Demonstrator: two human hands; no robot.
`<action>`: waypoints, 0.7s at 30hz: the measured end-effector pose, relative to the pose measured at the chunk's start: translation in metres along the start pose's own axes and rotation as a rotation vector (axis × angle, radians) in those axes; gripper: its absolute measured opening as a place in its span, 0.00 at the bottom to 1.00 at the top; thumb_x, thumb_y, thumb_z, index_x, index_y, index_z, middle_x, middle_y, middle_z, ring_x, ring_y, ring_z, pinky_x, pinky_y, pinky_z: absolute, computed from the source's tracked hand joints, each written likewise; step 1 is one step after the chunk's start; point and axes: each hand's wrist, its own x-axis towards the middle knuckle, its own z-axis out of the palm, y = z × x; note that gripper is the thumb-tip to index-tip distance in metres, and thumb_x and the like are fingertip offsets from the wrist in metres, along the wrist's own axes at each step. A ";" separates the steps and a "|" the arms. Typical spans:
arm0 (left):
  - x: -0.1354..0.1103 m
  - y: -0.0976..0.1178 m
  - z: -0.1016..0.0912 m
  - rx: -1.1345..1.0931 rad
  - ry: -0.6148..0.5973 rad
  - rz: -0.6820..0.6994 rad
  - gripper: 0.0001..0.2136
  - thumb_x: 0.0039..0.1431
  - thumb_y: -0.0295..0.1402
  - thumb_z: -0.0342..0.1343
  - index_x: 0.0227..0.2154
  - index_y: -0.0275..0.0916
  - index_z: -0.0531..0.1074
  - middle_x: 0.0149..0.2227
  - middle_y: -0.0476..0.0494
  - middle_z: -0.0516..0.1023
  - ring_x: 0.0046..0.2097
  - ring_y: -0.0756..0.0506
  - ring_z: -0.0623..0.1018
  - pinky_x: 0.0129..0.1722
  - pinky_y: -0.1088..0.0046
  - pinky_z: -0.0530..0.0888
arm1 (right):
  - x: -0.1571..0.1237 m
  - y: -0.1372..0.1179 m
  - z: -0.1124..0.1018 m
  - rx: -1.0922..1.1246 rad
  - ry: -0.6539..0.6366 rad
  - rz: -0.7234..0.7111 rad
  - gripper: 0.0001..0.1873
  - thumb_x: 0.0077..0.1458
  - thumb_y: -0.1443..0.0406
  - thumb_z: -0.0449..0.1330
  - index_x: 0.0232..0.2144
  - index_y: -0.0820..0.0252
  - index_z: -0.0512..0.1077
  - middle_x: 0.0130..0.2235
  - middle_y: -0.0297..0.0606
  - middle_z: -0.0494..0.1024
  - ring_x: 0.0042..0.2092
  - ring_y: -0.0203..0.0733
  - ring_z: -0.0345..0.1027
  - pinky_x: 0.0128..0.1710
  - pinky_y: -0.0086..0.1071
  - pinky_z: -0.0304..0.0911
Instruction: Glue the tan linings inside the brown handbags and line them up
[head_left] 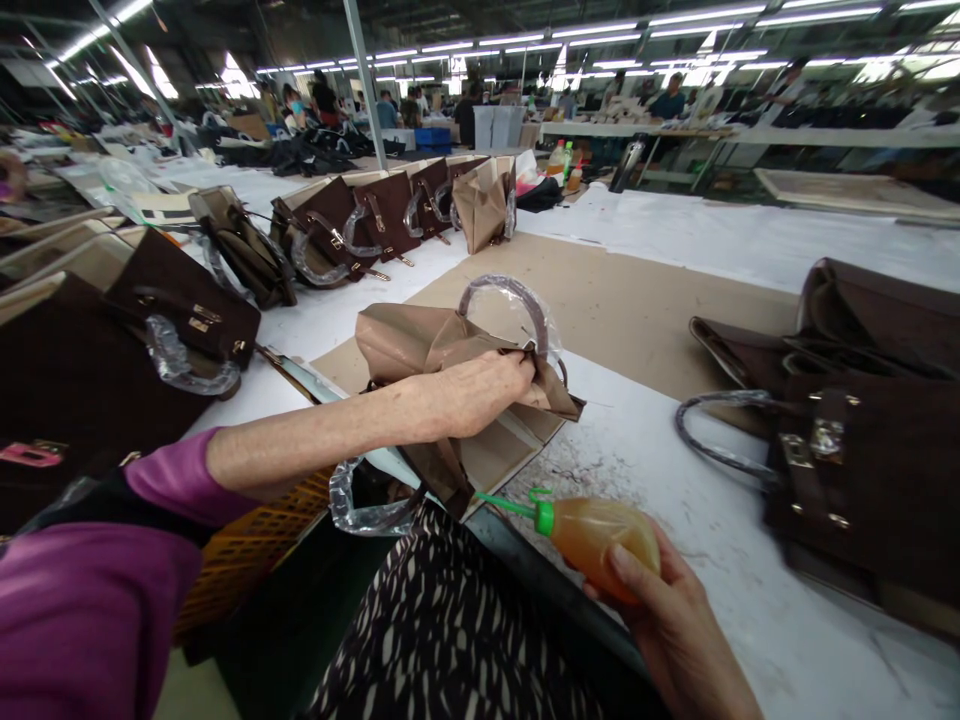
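Observation:
A handbag with its tan lining turned out (420, 345) lies at the table's near edge, its plastic-wrapped handle (510, 290) arching up behind. My left hand (491, 390) reaches across it with fingers closed on the edge of the tan lining. In my right hand (664, 600) is a squeeze bottle (600, 540) of amber liquid, tilted to the left. Its green nozzle points at the bag's near lower edge, close to or touching it; I cannot tell which. A second wrapped handle (367, 505) hangs over the table edge.
Dark brown handbags (330, 230) stand in a row at the back left, with larger ones (172, 310) at the near left. More brown bags (862, 470) lie at the right. Brown paper (600, 290) covers part of the white tabletop. A yellow crate (247, 560) sits below the edge.

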 end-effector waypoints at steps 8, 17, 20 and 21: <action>0.004 0.004 -0.008 0.000 -0.043 -0.054 0.13 0.51 0.18 0.47 0.41 0.28 0.65 0.41 0.34 0.71 0.43 0.42 0.73 0.44 0.68 0.67 | -0.008 0.007 0.003 -0.019 -0.005 0.007 0.27 0.40 0.54 0.69 0.44 0.54 0.71 0.38 0.40 0.77 0.36 0.50 0.70 0.27 0.34 0.68; 0.001 -0.001 0.000 -0.006 0.008 -0.007 0.13 0.52 0.18 0.46 0.41 0.28 0.64 0.41 0.34 0.71 0.43 0.41 0.73 0.43 0.66 0.69 | -0.013 -0.001 -0.007 -0.249 0.084 -0.127 0.32 0.36 0.54 0.71 0.44 0.54 0.69 0.39 0.38 0.77 0.38 0.50 0.71 0.33 0.32 0.70; 0.001 -0.002 -0.001 -0.020 0.008 -0.012 0.13 0.51 0.18 0.46 0.41 0.29 0.64 0.41 0.35 0.71 0.44 0.42 0.73 0.44 0.67 0.68 | -0.009 -0.006 -0.004 -0.271 0.166 -0.175 0.32 0.37 0.53 0.71 0.45 0.54 0.68 0.40 0.37 0.77 0.38 0.48 0.71 0.34 0.30 0.70; 0.001 -0.001 -0.002 -0.027 -0.006 -0.021 0.13 0.51 0.18 0.47 0.40 0.30 0.64 0.40 0.35 0.71 0.43 0.42 0.73 0.44 0.67 0.68 | -0.008 -0.007 -0.003 -0.276 0.186 -0.198 0.32 0.38 0.53 0.71 0.45 0.54 0.67 0.40 0.37 0.77 0.39 0.48 0.71 0.34 0.30 0.69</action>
